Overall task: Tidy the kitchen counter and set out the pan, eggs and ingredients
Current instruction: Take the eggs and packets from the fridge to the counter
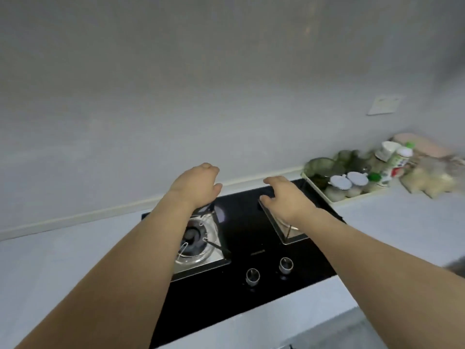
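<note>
Both my bare arms reach forward over a black glass gas hob (241, 222). My left hand (196, 185) hovers above the far edge of the left burner (193, 238), its fingers bent loosely downward and holding nothing. My right hand (284, 197) hovers over the right burner (292, 235), covering most of it, fingers relaxed and empty. A white tray (324, 195) of jars and seasoning bottles (397, 159) stands right of the hob against the wall. No pan or eggs are in view.
Two silver knobs (252, 275) (286, 265) sit at the hob's front. Pale plastic bags (432, 180) lie at the far right beside the tray. A wall socket (383, 105) is above them. Pale counter (63, 260) extends left of the hob.
</note>
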A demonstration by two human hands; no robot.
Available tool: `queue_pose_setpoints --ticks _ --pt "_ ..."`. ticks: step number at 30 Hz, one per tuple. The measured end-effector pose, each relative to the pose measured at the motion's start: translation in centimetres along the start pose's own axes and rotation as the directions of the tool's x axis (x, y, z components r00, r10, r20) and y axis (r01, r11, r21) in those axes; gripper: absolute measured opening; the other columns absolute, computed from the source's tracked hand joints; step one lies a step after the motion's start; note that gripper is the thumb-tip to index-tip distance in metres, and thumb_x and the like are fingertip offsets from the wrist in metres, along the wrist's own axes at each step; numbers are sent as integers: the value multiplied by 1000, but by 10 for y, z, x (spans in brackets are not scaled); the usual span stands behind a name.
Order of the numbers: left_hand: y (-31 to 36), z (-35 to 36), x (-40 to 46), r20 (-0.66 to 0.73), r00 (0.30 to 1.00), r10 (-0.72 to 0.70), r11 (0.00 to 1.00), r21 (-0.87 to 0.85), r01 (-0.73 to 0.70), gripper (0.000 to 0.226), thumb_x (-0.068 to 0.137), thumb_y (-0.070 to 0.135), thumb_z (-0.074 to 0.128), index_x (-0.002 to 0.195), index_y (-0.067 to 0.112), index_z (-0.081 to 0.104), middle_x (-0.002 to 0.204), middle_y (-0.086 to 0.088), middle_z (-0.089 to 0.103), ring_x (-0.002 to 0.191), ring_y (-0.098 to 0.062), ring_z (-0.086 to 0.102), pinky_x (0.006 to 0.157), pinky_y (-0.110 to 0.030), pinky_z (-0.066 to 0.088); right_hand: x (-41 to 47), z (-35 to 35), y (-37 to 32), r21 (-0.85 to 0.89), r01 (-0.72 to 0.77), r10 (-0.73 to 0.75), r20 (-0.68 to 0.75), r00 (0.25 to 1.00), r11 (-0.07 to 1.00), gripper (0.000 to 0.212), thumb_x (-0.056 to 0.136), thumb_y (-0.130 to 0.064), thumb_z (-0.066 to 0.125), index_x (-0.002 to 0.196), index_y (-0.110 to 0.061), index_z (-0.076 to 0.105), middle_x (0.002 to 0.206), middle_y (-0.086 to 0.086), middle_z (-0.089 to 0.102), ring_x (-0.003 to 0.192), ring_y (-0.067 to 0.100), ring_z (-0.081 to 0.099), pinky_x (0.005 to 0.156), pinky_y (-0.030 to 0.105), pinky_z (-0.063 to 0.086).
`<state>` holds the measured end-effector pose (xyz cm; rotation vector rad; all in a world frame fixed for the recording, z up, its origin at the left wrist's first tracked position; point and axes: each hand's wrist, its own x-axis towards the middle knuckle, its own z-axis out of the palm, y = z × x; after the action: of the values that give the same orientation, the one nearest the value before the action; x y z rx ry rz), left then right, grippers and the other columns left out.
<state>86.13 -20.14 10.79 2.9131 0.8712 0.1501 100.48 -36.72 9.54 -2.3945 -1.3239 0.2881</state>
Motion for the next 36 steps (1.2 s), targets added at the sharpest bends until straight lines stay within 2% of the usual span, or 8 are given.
queue_pose_setpoints --ticks 6,11,14,16,19,26,32,36 --pt "159 -6 72 6 939 345 939 -17 -345 48 97 31 46 142 14 42 144 -5 43 127 -24 46 103 -35 40 -57 -81 114 33 -269 270 -197 942 963 50 93 -26 53 140 -13 43 140 7 44 129 25 42 106 31 33" --pt "298 1 96 10 801 598 801 -40 -597 42 94 33 48 132 15 52 132 -5 53 117 -26 52 95 -37 45 -132 -136 197 61 -507 500 -297 813 860 49 95 -28 49 141 -14 40 145 6 40 130 24 41 106 33 34" --pt "368 4 94 23 725 688 725 -58 -686 36 94 33 48 124 14 55 128 -6 54 111 -27 55 88 -37 47 -172 -160 234 75 -594 580 -343 739 801 51 95 -30 48 142 -13 39 147 6 38 132 24 40 108 34 33" --pt "422 6 88 25 659 751 660 -56 -750 38 95 33 48 126 12 53 130 -7 52 114 -27 53 91 -38 47 -207 -177 261 90 -642 620 -393 679 761 51 95 -30 48 142 -13 39 147 5 38 132 23 40 108 34 33" --pt "482 6 76 19 596 803 596 -49 -802 44 96 33 47 135 12 48 136 -9 50 121 -28 50 96 -39 44 -248 -198 287 122 -677 654 -427 624 726 51 95 -29 49 142 -13 39 147 5 38 133 23 39 109 35 32" --pt "618 14 46 32 469 883 470 -43 -882 43 96 32 46 133 10 50 137 -9 51 124 -27 49 100 -40 42 -348 -252 357 154 -761 715 -496 493 631 49 94 -25 50 141 -11 42 144 9 42 133 24 39 108 33 30" --pt "706 27 42 43 368 929 371 -104 -923 44 97 33 47 135 11 49 136 -8 51 122 -26 50 99 -38 43 -389 -270 407 249 -799 779 -501 377 547 50 93 -25 50 141 -12 42 146 7 40 133 23 39 108 33 31" --pt "764 37 56 45 292 955 296 -122 -947 40 95 33 49 129 11 54 131 -7 54 117 -25 53 95 -39 46 -398 -291 443 370 -780 800 -540 262 505 43 91 -20 52 132 -8 51 139 8 48 125 25 47 99 32 37"
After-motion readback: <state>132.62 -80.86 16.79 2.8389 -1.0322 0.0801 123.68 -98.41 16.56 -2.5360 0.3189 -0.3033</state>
